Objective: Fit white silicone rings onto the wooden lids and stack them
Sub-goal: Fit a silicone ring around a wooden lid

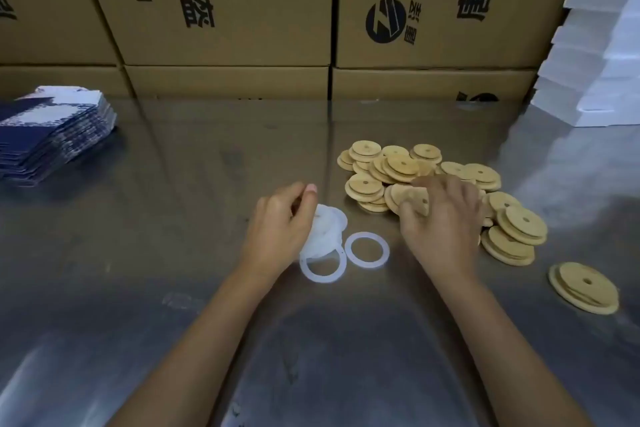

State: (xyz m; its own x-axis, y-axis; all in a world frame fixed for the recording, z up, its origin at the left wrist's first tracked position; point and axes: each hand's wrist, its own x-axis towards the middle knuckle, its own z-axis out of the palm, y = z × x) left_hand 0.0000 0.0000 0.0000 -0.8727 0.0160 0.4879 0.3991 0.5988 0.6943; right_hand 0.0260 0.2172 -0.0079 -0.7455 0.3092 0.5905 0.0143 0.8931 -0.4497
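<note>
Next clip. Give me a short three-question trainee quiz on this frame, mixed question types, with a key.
1. True or false: the right hand grips a wooden lid.
2. The left hand is at: A) the ring pile B) the cardboard boxes C) the blue cartons
3. Fill in: a single ___ lies flat between the hands.

Key: 1 true; 2 A; 3 ring
</note>
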